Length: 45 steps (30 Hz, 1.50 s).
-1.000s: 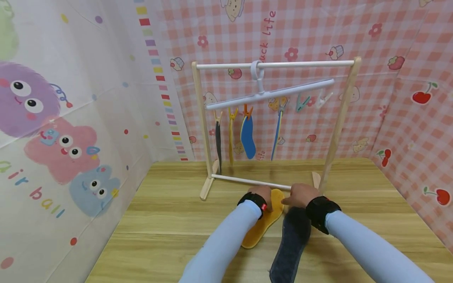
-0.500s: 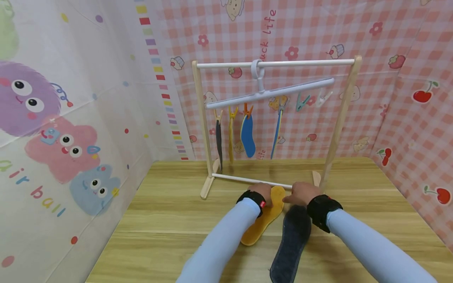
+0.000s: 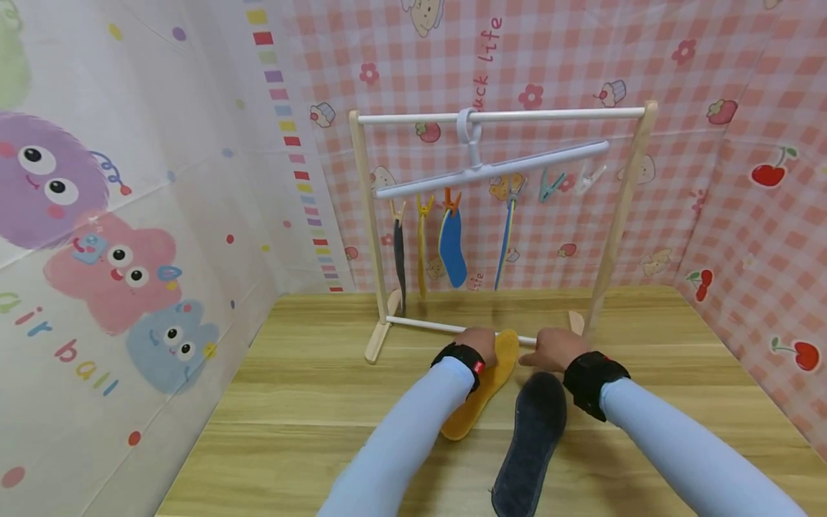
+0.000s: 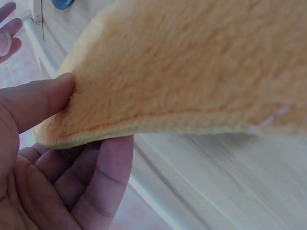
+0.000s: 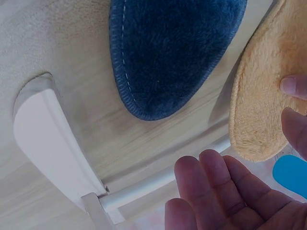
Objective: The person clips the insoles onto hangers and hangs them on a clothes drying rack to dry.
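Observation:
My left hand pinches one end of a fuzzy yellow-orange insole, thumb on top and fingers underneath. That end is lifted beside the rack's lower bar. Just to its right is my right hand, fingers loosely bent and apart, holding nothing in the right wrist view. A dark fuzzy insole lies flat on the table below the right hand. From the hanger, clips hold a dark insole, a yellow insole, a blue insole and a thin blue-yellow insole, the outer ones seen edge-on.
A wooden rack with white bars stands at the back of the table. A teal clip and a white clip hang at the hanger's right with nothing in them. Printed cloth walls close the back and sides.
The yellow-orange insole has moved slightly forward and upward with my left hand. My right hand has shifted a little forward and right, away from it. The dark insole stays on the table.

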Available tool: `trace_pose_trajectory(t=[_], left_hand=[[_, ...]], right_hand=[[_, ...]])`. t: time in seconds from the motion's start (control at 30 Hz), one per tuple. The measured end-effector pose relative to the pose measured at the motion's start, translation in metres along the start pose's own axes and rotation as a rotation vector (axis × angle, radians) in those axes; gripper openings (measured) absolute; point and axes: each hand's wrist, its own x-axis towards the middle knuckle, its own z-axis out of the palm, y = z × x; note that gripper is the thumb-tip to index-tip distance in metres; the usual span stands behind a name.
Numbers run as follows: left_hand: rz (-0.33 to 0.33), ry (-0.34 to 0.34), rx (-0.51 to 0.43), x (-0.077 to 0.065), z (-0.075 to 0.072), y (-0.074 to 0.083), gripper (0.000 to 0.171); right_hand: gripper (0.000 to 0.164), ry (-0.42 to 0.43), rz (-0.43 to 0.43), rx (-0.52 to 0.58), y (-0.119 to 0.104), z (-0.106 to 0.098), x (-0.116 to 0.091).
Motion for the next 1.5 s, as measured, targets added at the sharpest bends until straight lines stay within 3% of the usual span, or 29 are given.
trace_pose_trajectory(t=[0.33, 0.83, 1.03, 1.2, 1.5], left_hand=[[0.015, 0.034, -0.051, -0.008, -0.017, -0.005, 0.008], [0.042, 0.08, -0.168, -0.002, -0.037, -0.012, 0.019], [0.046, 0.079, -0.198, -0.007, -0.049, -0.013, 0.019], [0.029, 0.083, -0.229, -0.003, -0.054, -0.014, 0.014], [-0.001, 0.105, -0.261, 0.003, -0.058, -0.015, 0.021]], right_hand=[[0.035, -0.003, 0.007, -0.007, -0.005, -0.01, -0.007], [0.039, 0.032, -0.014, -0.046, -0.004, -0.02, -0.008], [0.045, 0.041, -0.019, -0.01, -0.003, -0.027, -0.006], [0.045, 0.042, -0.011, -0.009, -0.002, -0.033, -0.005], [0.048, 0.026, 0.004, -0.014, -0.005, -0.045, -0.008]])
